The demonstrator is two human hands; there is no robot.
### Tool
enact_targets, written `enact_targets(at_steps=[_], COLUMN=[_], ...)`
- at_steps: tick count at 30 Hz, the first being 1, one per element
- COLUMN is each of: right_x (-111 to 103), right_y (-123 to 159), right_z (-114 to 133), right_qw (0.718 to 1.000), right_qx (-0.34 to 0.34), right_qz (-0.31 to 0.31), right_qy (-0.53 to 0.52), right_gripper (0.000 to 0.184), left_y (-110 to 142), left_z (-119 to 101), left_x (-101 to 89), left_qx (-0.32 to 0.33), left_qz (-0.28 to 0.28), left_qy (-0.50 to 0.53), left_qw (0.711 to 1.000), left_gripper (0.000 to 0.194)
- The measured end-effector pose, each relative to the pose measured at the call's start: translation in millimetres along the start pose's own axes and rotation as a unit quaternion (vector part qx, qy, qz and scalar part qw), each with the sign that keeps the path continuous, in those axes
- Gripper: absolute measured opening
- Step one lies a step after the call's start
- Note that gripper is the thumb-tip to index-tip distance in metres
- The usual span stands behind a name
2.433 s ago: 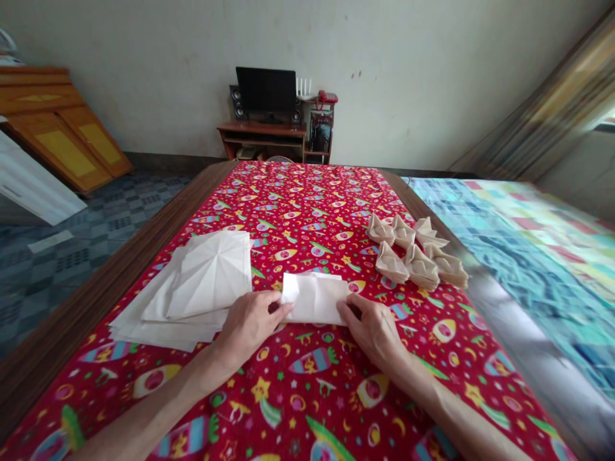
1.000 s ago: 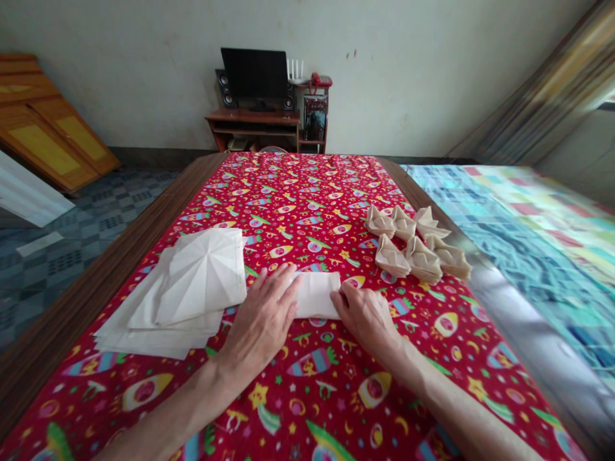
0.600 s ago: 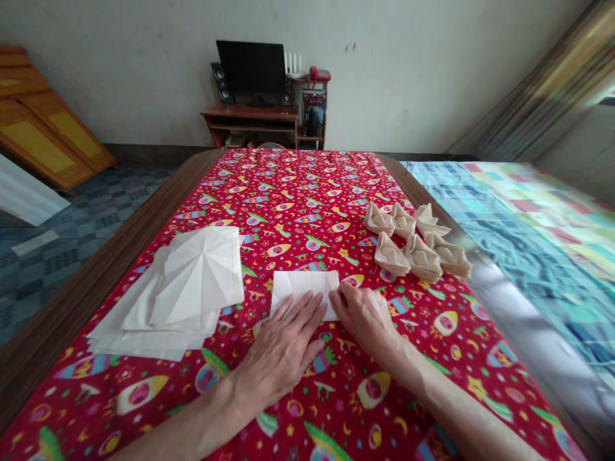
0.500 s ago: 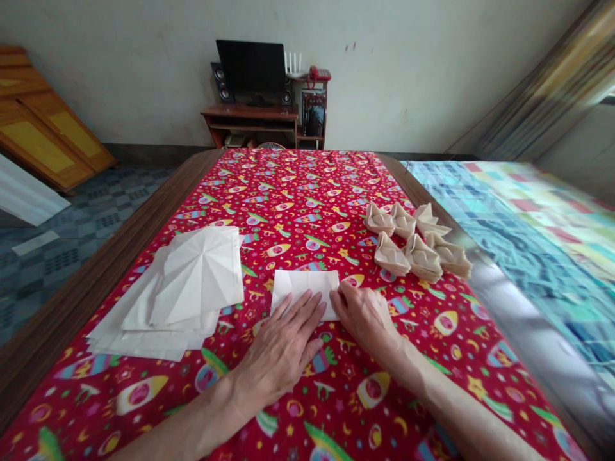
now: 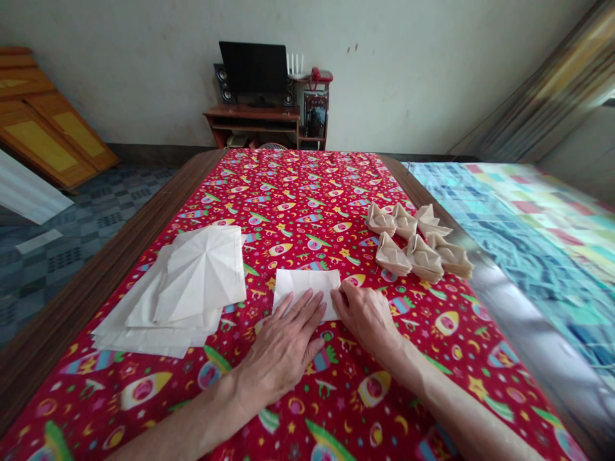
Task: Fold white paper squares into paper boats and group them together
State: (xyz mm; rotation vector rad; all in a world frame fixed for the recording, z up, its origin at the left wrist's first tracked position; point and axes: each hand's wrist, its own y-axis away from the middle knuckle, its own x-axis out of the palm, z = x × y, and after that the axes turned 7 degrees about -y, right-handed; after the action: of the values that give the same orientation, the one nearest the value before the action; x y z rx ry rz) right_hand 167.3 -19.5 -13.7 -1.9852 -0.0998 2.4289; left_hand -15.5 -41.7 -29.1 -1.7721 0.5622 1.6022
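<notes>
A white folded sheet of paper (image 5: 307, 280) lies flat on the red patterned cloth in front of me. My left hand (image 5: 293, 339) rests on its lower part, palm down with the fingers stretched out. At the paper's right edge, my right hand (image 5: 364, 314) is closed, its thumb and curled fingers against that edge. Its fingertips partly hide the corner there. To the left is a loose stack of creased white sheets (image 5: 202, 275). Several folded paper pieces (image 5: 423, 259), beige and nested in stacks, stand on the right in two rows.
The red cloth (image 5: 307, 192) covers a long table with a brown wooden edge (image 5: 158, 211). A bed with a blue checked cover (image 5: 504, 256) adjoins on the right. Beyond the far end stands a desk with a monitor (image 5: 253, 70). A wooden cabinet (image 5: 52, 121) is at the left.
The whole view has shifted very slightly to the right. Both hands and the folded sheet keep the same places relative to each other.
</notes>
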Motion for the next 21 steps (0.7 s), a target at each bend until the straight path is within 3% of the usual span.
enact_targets(at_steps=[3,6,10,13,17,21], right_x=[-4,-8,-3,7,12,9], right_y=[1,7,25,38,49,51], right_z=[0,1,4,4,-9,-26], right_qw=[1.000,0.997,0.965,0.946,0.945,0.946], right_qx=[-0.006,-0.039,-0.211,-0.301,-0.322,-0.321], right_qz=[0.003,-0.066,-0.152,-0.114,-0.033,0.017], right_qy=[-0.006,0.006,0.000,-0.032,-0.046,-0.038], right_gripper=[0.025,0.025,0.044,0.048,0.064,0.066], left_y=[0,0,0,0,3,10], left_z=[0,0,0,0,4,11], left_x=[0.2,-0.5,-2.0,-3.3,-5.1,-7.0], left_qx=[-0.002,-0.003,-0.003,-0.003,0.014,0.028], left_qz=[0.006,0.005,0.008,0.016,0.013,0.011], left_qy=[0.001,0.005,0.018,0.032,0.014,-0.018], left_qw=[1.000,1.000,1.000,0.999,1.000,0.999], left_gripper=[0.049,0.048,0.047,0.048,0.052,0.051])
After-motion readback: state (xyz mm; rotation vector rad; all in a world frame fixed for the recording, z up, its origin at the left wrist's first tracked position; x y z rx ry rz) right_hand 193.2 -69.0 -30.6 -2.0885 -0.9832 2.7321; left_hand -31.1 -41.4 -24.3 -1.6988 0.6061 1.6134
